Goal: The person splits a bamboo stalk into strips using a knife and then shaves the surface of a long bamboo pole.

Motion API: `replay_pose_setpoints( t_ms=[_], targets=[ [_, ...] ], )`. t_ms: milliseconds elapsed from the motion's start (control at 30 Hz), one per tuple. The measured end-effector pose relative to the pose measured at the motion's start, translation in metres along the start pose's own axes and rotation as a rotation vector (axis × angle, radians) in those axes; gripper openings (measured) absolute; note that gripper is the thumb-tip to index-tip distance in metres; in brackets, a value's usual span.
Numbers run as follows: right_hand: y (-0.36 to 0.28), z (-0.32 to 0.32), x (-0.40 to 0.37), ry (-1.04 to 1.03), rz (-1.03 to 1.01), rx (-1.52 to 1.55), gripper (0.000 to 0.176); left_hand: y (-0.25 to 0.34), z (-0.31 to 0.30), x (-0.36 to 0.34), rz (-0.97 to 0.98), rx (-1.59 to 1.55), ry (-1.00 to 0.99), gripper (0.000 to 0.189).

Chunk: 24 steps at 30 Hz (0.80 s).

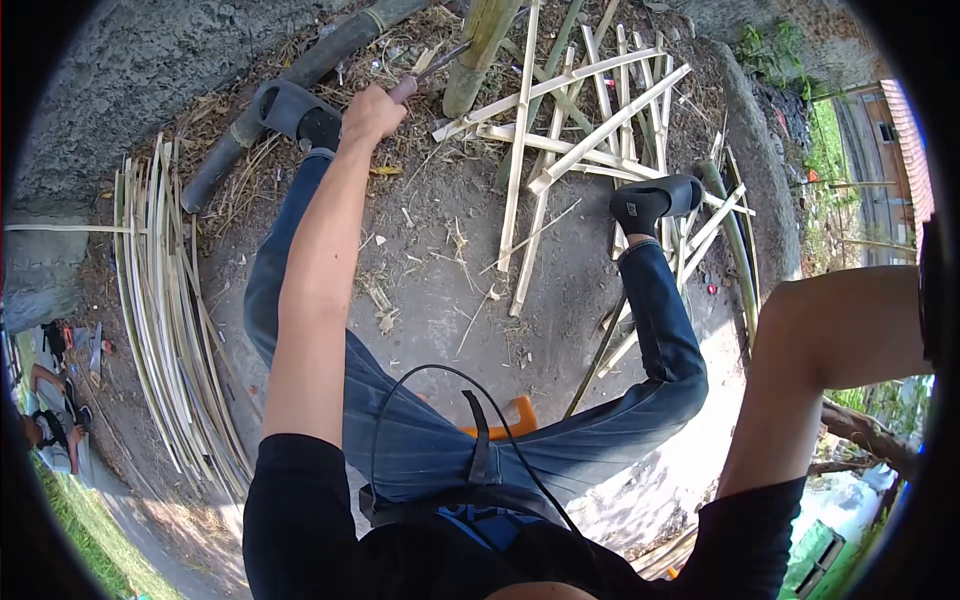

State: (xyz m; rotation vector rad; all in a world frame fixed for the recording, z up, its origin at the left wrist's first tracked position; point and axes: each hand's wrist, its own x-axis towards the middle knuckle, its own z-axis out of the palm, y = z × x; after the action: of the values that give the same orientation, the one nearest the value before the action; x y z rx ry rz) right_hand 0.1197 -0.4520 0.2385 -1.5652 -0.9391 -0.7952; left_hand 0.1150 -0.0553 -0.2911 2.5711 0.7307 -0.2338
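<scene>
My left hand (372,115) is closed around the handle (403,90) of a tool. Its dark blade (440,62) reaches up to the right, its tip against the side of a thick bamboo pole (481,50). Split bamboo strips (610,120) lie crossed in a pile right of that pole. My right arm is bent and raised at the right edge; its hand is outside the picture. An orange object (523,416) shows behind my jeans, partly hidden.
A bundle of long thin strips (165,310) lies at the left. A dark pole (240,130) runs beside my left foot. Another person (60,425) sits at the far left. A concrete edge (750,150) curves along the right.
</scene>
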Motion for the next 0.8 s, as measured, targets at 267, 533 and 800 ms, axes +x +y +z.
replay_pose_setpoints(
  t_ms=[267,533,800],
  targets=[
    [0.283,0.133,-0.483,-0.191,1.430,-0.290,0.021,0.021,-0.027,-0.003,0.011,0.084,-0.001,0.046],
    [0.228,-0.095,-0.273,0.014,0.874,-0.340,0.020,0.035,-0.019,-0.007,0.026,0.188,0.084,0.047],
    [0.123,-0.431,-0.366,-0.083,1.013,-1.409,0.044,-0.043,0.028,0.015,-0.058,0.105,0.191,0.044]
  ],
)
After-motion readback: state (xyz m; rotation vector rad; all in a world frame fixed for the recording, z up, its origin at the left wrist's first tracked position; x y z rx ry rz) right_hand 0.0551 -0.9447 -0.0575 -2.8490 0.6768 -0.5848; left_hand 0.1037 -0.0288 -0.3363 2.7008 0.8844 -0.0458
